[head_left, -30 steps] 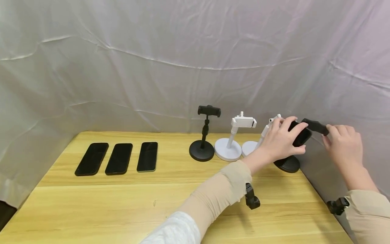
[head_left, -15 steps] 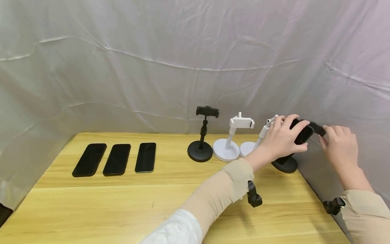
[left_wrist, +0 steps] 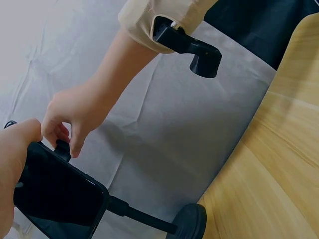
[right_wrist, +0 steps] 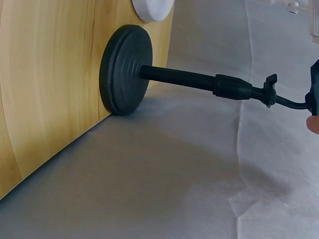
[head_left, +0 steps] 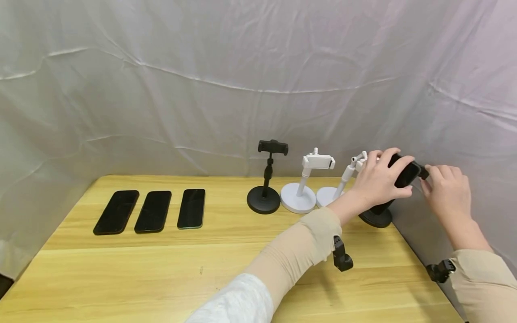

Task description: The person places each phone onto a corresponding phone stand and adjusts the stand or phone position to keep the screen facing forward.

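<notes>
My left hand [head_left: 377, 179] holds a black smartphone [head_left: 407, 174] by its edges, tilted, at the head of the rightmost black phone stand [head_left: 375, 218]. In the left wrist view the phone [left_wrist: 55, 191] lies in front of the stand's pole, dark screen facing the camera. My right hand [head_left: 450, 193] pinches the end of the stand's black clamp [left_wrist: 63, 149], beside the phone's right edge. The right wrist view shows the stand's round base [right_wrist: 124, 69] on the table, its pole and a fingertip at the clamp. Whether the phone sits inside the clamp is hidden.
Left of my hands stand another black phone stand [head_left: 264, 199] and two white stands [head_left: 298, 197], [head_left: 329, 195] in a row. Three smartphones [head_left: 116, 212] lie screen-up at the table's left. A grey cloth [head_left: 210, 112] hangs behind and on the right.
The phone and the clamp have come together, the right hand moving left with the clamp end and the left hand slightly right. Less of the clamp shows now. The view has shifted slightly.
</notes>
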The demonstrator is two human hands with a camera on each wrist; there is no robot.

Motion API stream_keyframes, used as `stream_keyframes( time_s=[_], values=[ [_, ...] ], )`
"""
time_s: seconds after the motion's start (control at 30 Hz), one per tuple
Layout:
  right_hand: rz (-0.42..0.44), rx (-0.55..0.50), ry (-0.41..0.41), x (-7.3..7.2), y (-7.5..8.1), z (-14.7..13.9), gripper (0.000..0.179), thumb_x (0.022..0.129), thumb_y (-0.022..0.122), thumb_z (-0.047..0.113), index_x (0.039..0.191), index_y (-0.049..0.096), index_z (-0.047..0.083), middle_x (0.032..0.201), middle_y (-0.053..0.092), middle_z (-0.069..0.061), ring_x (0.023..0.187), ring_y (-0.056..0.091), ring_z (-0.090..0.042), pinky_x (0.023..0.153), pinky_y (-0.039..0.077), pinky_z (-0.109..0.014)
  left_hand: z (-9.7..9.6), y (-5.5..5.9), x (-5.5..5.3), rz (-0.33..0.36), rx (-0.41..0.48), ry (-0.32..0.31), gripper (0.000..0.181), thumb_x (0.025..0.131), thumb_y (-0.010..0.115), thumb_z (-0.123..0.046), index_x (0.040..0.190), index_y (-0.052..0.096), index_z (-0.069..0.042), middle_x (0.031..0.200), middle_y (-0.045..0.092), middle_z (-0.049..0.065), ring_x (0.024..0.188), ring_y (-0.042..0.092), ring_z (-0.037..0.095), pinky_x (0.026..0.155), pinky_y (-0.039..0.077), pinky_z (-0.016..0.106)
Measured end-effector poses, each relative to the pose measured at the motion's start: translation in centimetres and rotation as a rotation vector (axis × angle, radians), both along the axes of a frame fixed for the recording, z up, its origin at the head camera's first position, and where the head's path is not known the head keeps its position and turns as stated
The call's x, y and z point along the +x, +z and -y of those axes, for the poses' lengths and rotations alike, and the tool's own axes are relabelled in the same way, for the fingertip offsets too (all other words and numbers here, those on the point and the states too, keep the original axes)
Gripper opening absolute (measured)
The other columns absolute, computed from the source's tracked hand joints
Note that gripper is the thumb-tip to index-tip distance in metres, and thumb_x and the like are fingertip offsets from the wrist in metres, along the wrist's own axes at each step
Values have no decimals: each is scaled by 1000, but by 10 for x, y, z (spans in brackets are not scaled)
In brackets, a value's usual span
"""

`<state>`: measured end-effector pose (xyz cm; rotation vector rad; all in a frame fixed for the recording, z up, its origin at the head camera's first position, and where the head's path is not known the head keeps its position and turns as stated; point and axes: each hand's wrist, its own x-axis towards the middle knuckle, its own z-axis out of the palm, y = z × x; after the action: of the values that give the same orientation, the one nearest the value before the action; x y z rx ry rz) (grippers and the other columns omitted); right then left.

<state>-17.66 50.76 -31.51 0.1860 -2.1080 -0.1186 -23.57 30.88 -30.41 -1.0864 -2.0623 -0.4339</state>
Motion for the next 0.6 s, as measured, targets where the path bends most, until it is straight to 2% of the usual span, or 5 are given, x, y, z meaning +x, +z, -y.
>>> stream_keyframes(
  time_s=[0.23,0.6],
  values=[
    [15,9,-15,2,2,-2,30,75,70,-3,103,62,-10,94,63,-29,91,52,-52,64,39,-63,-2,7,4,65,-13,-18,67,84,56,-62,143,46,-33,149,41,1,123,46,21,99,42,26],
    [7,7,-6,2,3,2,29,74,72,-2,101,62,-10,93,64,-29,90,53,-51,65,39,-63,-5,11,-2,37,14,-26,66,83,57,-61,141,48,-31,146,44,1,121,48,20,102,39,26]
  ],
)
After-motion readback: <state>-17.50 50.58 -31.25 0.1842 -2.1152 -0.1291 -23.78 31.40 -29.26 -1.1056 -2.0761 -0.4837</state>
